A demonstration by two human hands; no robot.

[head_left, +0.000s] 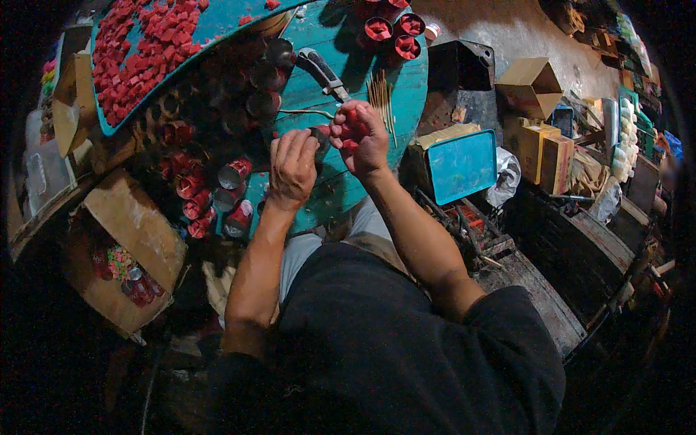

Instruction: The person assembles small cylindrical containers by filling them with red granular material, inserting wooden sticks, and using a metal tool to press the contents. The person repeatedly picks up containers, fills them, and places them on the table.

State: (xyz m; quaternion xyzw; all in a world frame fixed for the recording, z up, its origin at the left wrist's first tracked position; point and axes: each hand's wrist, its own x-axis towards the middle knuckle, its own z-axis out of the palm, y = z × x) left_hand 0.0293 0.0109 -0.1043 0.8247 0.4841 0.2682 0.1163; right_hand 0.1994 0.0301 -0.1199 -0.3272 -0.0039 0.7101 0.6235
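My left hand (291,168) is closed around a small dark can (320,142), its fingers curled over the near side. Just right of it, my right hand (366,143) is turned palm up, with fingers bent around several red chunks (354,127). Both hands are over a teal table (406,80). Beyond them lies a utility knife (320,71) with a grey and black handle. A bundle of thin wooden sticks (380,101) is by my right fingertips. A thin pale stick or cord (307,112) points toward my hands.
A teal tray (190,48) of red chunks is at the upper left. Cans filled with red chunks (407,48) stand at the far edge; more cans (235,172) are left of my hands. An open cardboard box (135,225) is lower left, a blue tray (462,166) at right.
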